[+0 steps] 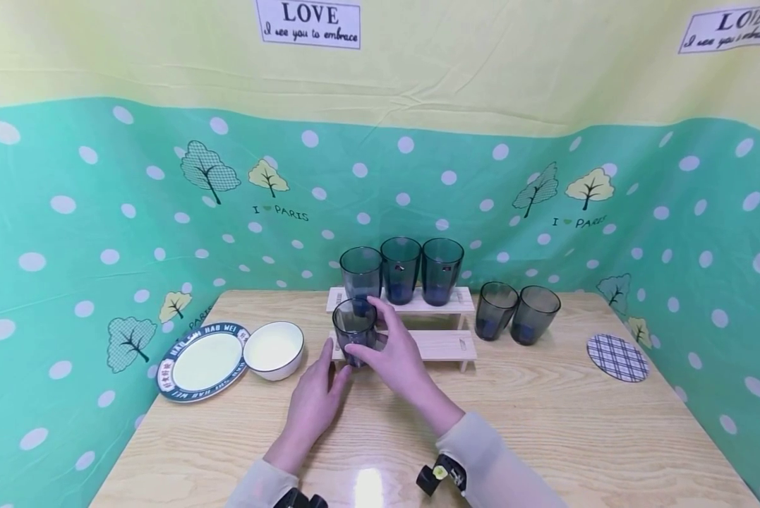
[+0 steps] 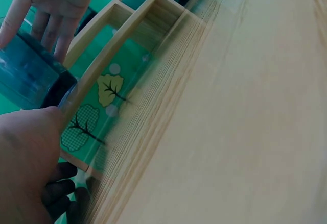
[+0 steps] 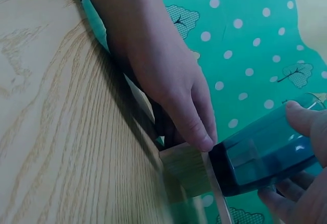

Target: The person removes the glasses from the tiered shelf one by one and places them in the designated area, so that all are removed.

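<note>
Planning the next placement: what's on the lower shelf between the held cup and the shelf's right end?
Nothing: right of the cup in the right hand, the lower shelf is bare wood, seen in the head view.

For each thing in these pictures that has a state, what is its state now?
Held glass: upright, on the lower shelf's left end.
Right hand: grips the held glass.
Left hand: fingers straight, touching the wooden rack.
Three glasses: upright on the top shelf.
Two glasses: upright on the table.
Bowl: upright, empty.
Plate: flat, empty.

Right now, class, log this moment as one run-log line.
right hand: grips dark cup on lower shelf | left hand: touches shelf end by cup base | upper shelf: three cups
</note>
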Motion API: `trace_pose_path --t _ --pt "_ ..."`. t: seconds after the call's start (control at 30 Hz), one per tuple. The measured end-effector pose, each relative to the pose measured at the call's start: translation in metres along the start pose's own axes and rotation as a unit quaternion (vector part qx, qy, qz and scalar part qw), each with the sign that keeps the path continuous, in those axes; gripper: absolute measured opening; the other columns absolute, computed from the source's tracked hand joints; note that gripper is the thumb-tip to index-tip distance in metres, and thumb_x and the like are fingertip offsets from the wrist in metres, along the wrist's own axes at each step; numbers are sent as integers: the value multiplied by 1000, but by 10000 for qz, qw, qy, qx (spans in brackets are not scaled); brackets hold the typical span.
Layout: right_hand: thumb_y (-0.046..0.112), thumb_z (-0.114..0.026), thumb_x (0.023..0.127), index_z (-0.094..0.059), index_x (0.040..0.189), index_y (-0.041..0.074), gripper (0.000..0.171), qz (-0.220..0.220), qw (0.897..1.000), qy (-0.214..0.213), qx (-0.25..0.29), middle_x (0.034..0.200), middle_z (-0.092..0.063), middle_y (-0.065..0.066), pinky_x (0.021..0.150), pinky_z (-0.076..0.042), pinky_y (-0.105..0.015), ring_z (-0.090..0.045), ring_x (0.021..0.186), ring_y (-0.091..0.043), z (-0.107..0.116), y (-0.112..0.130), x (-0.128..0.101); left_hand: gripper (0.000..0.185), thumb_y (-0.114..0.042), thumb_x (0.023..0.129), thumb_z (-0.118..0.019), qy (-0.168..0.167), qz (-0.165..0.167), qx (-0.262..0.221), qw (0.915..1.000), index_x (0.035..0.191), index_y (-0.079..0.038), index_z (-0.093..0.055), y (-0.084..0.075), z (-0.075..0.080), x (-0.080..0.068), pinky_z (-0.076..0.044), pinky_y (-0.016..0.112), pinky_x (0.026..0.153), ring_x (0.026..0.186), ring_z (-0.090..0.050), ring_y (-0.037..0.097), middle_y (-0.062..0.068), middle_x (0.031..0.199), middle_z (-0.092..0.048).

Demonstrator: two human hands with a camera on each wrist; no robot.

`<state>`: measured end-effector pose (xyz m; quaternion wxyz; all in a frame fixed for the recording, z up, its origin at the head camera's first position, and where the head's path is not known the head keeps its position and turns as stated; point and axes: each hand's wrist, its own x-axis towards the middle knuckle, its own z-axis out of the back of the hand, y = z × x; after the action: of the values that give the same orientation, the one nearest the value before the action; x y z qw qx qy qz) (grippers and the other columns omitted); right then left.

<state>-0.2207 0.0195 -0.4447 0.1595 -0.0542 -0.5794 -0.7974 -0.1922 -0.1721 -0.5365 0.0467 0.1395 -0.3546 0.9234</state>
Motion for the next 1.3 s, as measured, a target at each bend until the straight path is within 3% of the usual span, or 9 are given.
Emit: trace_pose_path --t 0.37,0.77,1.03,1.3 --pt "20 -98 88 -48 165 26 92 -42 9998 -194 85 146 -65 -7 109 -59 -36 -65 134 -24 17 0 -8 69 -34 117 -58 133 203 -320 9992 173 -4 -33 -1 0 6 -43 64 122 148 -53 46 27 162 -53" --pt "18 -100 85 -50 164 26 94 -236 9987 -435 99 142 -64 -5 109 -59 -39 -64 132 -25 43 0 -18 60 -29 120 -50 165 389 -662 9969 172 -3 -36 0 0 16 -36 61 127 152 -48 45 25 166 -48" --pt "17 -99 86 -48 165 28 95 -516 9972 -535 56 142 -62 -9 111 -58 -43 -64 133 -31 73 3 -29 60 -30 120 -51 139 414 -716 9965 172 -6 -36 4 -3 16 -36 60 128 153 -48 45 24 167 -48" --pt "19 -97 89 -44 167 26 95 -720 9943 -763 -181 147 -58 -11 117 -53 -47 -57 138 -31 116 -8 -41 59 -31 120 -51 33 335 -735 9967 172 -7 -38 4 -5 14 -38 61 127 152 -49 44 23 166 -50"
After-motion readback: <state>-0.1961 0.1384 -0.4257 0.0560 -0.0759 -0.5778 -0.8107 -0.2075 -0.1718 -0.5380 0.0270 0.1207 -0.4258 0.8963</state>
